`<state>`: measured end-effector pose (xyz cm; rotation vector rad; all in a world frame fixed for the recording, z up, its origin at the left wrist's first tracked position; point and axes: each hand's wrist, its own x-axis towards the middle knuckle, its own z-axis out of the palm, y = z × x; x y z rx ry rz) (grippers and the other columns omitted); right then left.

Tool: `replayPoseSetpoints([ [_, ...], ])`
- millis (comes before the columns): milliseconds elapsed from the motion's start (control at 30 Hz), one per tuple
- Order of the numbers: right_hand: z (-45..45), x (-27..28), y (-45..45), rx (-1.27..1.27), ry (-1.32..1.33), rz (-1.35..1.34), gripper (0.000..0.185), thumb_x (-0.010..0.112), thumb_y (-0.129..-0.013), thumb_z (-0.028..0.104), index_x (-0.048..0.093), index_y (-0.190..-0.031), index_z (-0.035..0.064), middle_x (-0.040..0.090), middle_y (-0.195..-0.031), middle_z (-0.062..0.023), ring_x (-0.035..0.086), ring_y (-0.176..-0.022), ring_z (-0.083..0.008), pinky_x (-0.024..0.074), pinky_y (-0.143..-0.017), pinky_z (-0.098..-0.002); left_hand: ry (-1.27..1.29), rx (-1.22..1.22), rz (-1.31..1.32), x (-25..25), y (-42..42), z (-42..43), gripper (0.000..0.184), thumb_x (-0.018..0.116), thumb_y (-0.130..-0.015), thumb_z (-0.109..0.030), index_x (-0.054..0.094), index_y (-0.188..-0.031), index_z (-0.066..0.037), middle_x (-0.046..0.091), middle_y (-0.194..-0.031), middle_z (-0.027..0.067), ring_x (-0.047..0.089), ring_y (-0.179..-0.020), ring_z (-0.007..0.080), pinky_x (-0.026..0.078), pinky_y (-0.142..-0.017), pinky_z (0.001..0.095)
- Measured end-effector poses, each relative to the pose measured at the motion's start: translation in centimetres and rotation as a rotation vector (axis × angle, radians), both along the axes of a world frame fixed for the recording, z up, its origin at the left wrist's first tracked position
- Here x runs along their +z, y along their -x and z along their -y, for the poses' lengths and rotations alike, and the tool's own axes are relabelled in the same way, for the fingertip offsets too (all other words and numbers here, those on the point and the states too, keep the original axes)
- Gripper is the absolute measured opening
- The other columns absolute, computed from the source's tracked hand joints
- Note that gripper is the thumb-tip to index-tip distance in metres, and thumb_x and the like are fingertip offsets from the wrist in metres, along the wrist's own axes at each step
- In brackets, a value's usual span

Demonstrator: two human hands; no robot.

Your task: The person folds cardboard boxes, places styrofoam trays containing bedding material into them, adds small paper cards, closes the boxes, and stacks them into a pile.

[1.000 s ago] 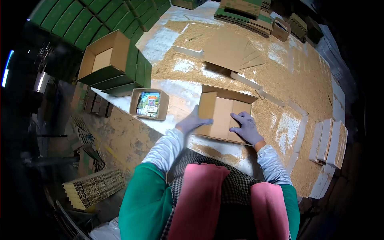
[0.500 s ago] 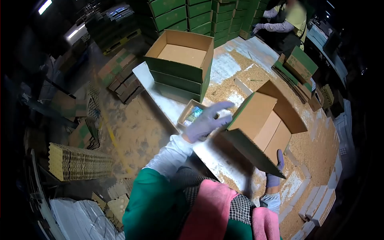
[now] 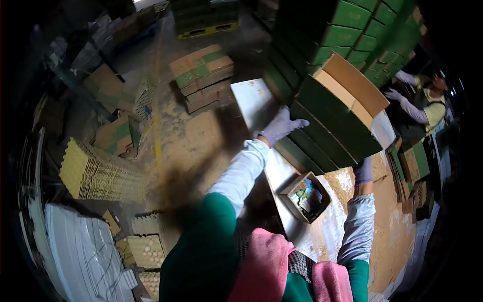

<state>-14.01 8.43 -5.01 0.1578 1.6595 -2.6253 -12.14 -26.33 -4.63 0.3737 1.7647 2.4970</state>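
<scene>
A stack of dark green cardboard boxes (image 3: 334, 128) stands on the table, its top box (image 3: 352, 85) open with bare brown inner walls. At the stack's left side is my gloved left hand (image 3: 283, 126), thumb spread away from the fingers and touching or very near a box wall. My gloved right hand (image 3: 363, 170) is at the stack's near right corner, its fingers hidden by the boxes. Just in front of the stack, a small open carton (image 3: 288, 195) holds blue and green printed pieces.
Taller green box stacks (image 3: 347, 35) rise behind. A co-worker (image 3: 422, 103) is at the right, near folded cartons (image 3: 415, 161). Sawdust-like material (image 3: 387, 216) covers part of the table. Egg trays (image 3: 100, 171) and bundled flattened boxes (image 3: 204, 75) stand on the floor at left.
The open box that was tilted in my right hand is no longer apart from the stack. Both hands are now at the stack's sides, and the view has swung left.
</scene>
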Motion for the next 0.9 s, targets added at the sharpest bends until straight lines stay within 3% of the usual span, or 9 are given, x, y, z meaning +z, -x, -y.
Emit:
replayPoseSetpoints([
  [167,-12.7,-8.3,7.9,-0.053,-0.511,-0.163,0.049,0.047,-0.099,0.034,0.045,-0.136,0.0023,0.053,-0.132,-0.0078,0.051,-0.119,-0.0186,0.0424,-0.099,-0.0294,0.66,0.287,0.003,0.0,0.0,0.5,0.087,0.073,-0.081,-0.042,0.03,-0.141,0.004,0.041,-0.138,0.0259,0.039,-0.131,0.0324,0.036,-0.106,0.0333],
  [233,-8.8,-0.9,3.2,-0.142,-0.83,-0.322,0.044,0.04,-0.101,0.028,0.047,-0.134,-0.0002,0.052,-0.134,-0.0104,0.046,-0.124,-0.0199,0.0387,-0.102,-0.0314,0.389,0.228,-0.064,4.4,-6.0,3.5,0.086,0.076,-0.078,-0.04,0.033,-0.141,0.0,0.046,-0.135,0.0223,0.047,-0.123,0.0295,0.038,-0.104,0.0335],
  [300,-2.1,8.2,-4.8,-0.438,-1.446,-0.717,0.041,0.037,-0.101,0.022,0.05,-0.13,-0.005,0.052,-0.131,-0.0142,0.045,-0.125,-0.0239,0.0377,-0.104,-0.0362,0.036,-0.338,-0.06,7.2,-13.0,7.4,0.08,0.083,-0.072,-0.019,0.041,-0.138,-0.003,0.057,-0.122,0.0102,0.057,-0.099,0.0183,0.049,-0.088,0.031],
  [333,-2.0,8.8,-7.3,-0.586,-1.5,-0.761,0.039,0.038,-0.101,0.019,0.051,-0.128,-0.0058,0.054,-0.128,-0.0161,0.05,-0.121,-0.0278,0.0411,-0.102,-0.0373,0.1,-0.566,-0.107,8.9,-17.6,9.2,0.076,0.083,-0.07,-0.01,0.044,-0.136,-0.004,0.061,-0.113,0.0063,0.058,-0.096,0.0163,0.051,-0.08,0.0289],
  [367,2.1,10.4,-10.5,-0.587,-0.823,-0.541,0.037,0.04,-0.101,0.017,0.051,-0.128,-0.0065,0.056,-0.124,-0.0176,0.056,-0.112,-0.0301,0.0452,-0.099,-0.0362,0.094,-0.71,-0.27,9.6,-20.8,9.7,0.065,0.082,-0.07,-0.009,0.054,-0.129,-0.007,0.064,-0.101,0.0046,0.06,-0.088,0.0151,0.051,-0.073,0.029],
  [400,4.3,10.0,-13.5,-0.602,-1.167,-0.788,0.032,0.044,-0.099,0.015,0.055,-0.121,-0.0068,0.058,-0.118,-0.0179,0.06,-0.101,-0.028,0.0506,-0.088,-0.0355,0.149,-0.771,-0.21,9.0,-24.0,9.5,0.056,0.081,-0.07,-0.01,0.059,-0.122,-0.008,0.064,-0.096,0.0047,0.061,-0.085,0.0161,0.051,-0.071,0.0304],
  [467,10.7,9.5,-16.6,0.093,-0.74,-0.817,0.031,0.053,-0.091,0.023,0.062,-0.101,-0.005,0.061,-0.097,-0.0173,0.059,-0.083,-0.0251,0.0478,-0.072,-0.0325,0.213,-0.857,-0.131,9.3,-27.6,11.1,0.048,0.081,-0.071,-0.01,0.064,-0.116,-0.01,0.065,-0.092,0.0048,0.062,-0.082,0.0172,0.051,-0.068,0.0319],
  [633,25.3,7.7,-17.4,0.904,-0.524,-0.106,0.018,0.06,-0.089,0.015,0.066,-0.09,-0.0027,0.061,-0.08,-0.0075,0.056,-0.07,-0.0126,0.0441,-0.065,-0.0248,0.529,0.355,-0.253,15.8,-30.2,16.2,0.019,0.073,-0.073,-0.004,0.064,-0.089,-0.007,0.064,-0.089,0.0077,0.065,-0.085,0.0226,0.051,-0.071,0.0338],
  [900,36.3,-14.2,-18.5,1.372,-1.279,-0.278,0.046,0.056,-0.089,0.042,0.06,-0.121,0.01,0.064,-0.104,-0.0187,0.063,-0.097,-0.0342,0.0485,-0.086,-0.0439,0.014,-0.1,-0.287,8.0,-24.3,20.0,0.019,0.067,-0.081,-0.009,0.061,-0.099,-0.003,0.063,-0.095,0.014,0.064,-0.092,0.0265,0.051,-0.078,0.0347],
])
